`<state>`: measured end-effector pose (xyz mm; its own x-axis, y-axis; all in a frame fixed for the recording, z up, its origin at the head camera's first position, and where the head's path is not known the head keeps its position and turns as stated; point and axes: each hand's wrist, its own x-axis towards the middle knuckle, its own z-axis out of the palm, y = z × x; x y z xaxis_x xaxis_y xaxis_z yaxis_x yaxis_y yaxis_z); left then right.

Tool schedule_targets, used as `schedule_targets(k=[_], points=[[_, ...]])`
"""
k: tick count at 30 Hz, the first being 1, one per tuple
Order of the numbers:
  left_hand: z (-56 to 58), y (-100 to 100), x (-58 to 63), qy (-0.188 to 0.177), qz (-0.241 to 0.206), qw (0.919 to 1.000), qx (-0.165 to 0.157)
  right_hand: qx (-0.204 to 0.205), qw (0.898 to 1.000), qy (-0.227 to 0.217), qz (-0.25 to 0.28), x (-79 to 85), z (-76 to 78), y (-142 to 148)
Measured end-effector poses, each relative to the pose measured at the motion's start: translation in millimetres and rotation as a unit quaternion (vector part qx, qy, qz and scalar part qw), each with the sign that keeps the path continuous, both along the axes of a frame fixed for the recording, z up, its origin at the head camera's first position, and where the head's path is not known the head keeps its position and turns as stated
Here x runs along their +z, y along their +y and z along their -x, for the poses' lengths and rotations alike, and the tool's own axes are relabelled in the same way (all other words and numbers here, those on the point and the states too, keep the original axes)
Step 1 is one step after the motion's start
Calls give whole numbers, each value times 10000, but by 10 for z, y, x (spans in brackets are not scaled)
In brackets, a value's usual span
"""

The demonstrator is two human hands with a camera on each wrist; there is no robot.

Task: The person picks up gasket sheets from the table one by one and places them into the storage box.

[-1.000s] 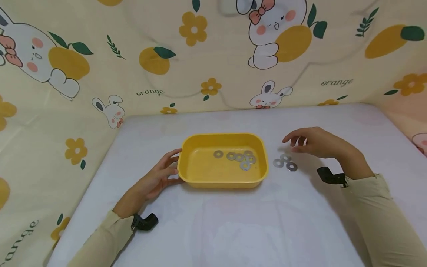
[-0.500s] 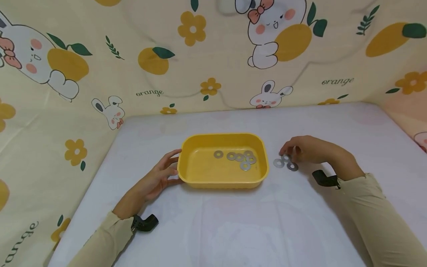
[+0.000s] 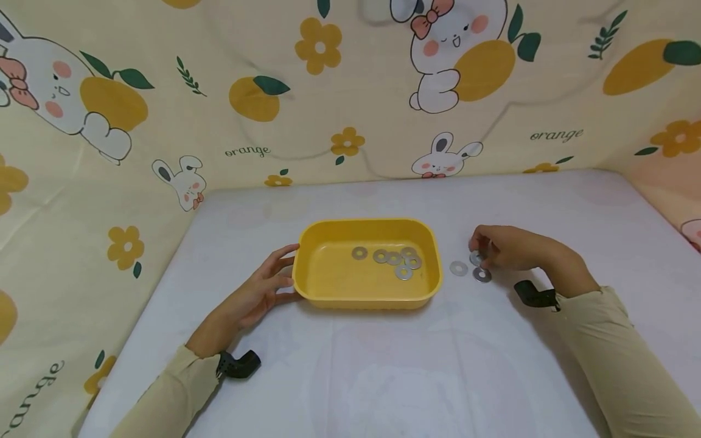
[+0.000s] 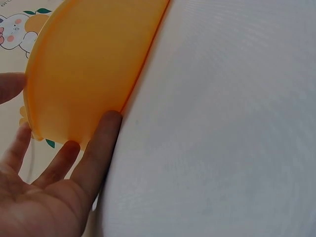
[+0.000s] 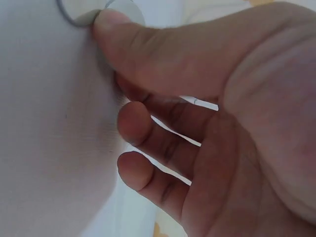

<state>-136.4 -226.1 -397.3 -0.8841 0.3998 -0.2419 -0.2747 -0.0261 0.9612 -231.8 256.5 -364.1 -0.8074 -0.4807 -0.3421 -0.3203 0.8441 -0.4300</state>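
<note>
A yellow plastic tray [image 3: 328,274] stands on the white table, holding several flat metal washers [image 3: 399,273], mostly grouped toward its right end. Against the tray's left end rest the spread, fairly straight fingers of my left hand [image 3: 249,304]. Right of the tray, my right hand [image 3: 517,248] pinches a washer [image 3: 473,260] between thumb and fingertips, low over the table; part of that washer is hidden by the fingers. Two more washers lie close by, a pale washer [image 3: 453,269] nearer the tray and a darker washer [image 3: 478,277] just below the fingertips.
White cloth [image 3: 383,365] covers the table. A patterned curtain [image 3: 306,121] with rabbits and oranges rises behind it and along the left side. Black cameras sit at both wrists, among them the left wrist's camera [image 3: 239,365].
My right hand has come down onto the washers beside the tray, taken hold of one and drawn it slightly right, away from the pale one. The left hand and tray stay put.
</note>
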Motion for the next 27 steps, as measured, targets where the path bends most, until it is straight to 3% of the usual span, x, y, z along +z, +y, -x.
schedule_targets(k=[8, 27], points=[[4, 1, 11, -15, -59, 10000, 22, -252, 9992, 146, -261, -19, 30, -2], [3, 3, -6, -43, -23, 10000, 54, -332, 9984, 454, 114, -39, 37, -19]])
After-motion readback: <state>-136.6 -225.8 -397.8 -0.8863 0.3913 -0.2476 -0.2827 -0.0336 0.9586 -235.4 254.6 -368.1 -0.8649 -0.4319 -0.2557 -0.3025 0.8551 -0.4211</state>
